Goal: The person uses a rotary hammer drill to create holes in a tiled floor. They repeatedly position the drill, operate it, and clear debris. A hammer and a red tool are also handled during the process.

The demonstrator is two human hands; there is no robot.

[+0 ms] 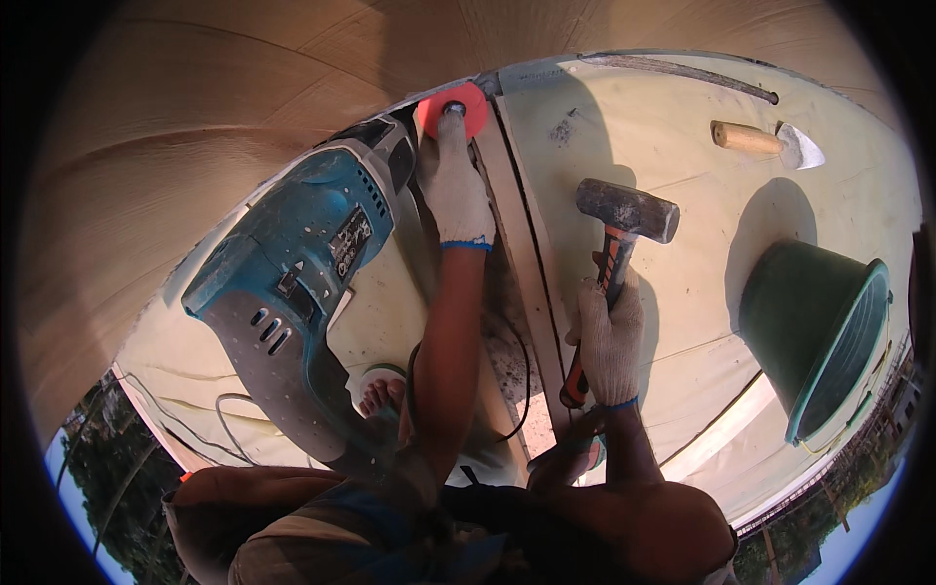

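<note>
My left hand [454, 195], in a white knitted glove with a blue cuff, is closed around a chisel with a round red hand guard [474, 107]. One digit lies across the guard up to the chisel's round metal head; the blade is hidden below. In my right hand [611, 341], gloved the same way, is a club hammer [629, 210] with a black and orange handle. Its heavy steel head points up and away from me, apart from the chisel. Left of my left arm, a large blue and grey power hammer [302, 253] stands close to me.
A wooden strip [517, 205] runs lengthwise beside a dusty gap. Pale sheeting covers the floor. At the right are a trowel [770, 143] and a tilted green bucket [770, 327]; a metal bar [682, 70] lies at the far side. Brown sheeting [195, 127] rises ahead. Cables [229, 419] lie lower left.
</note>
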